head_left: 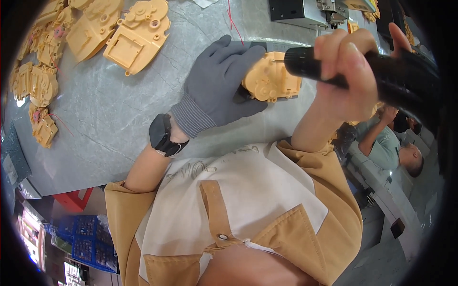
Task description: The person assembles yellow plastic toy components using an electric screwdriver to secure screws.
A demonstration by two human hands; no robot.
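Observation:
A yellow-orange plastic housing with rounded bosses and a rectangular recess lies on the worktop, over a dark base that shows only at its edges. My left hand, in a grey knitted glove, closes around its left side, with the thumb below and the fingers above. In my bare right hand is a black power screwdriver, gripped around its body and tilted almost level. Its thin bit reaches the upper part of the housing; whether a screw is under the tip I cannot make out.
More yellow-orange housings lie at the left, some with red wires. A metal device with a black box stands at the back. Past the right edge sits another person. Blue crates and a red bin are at lower left.

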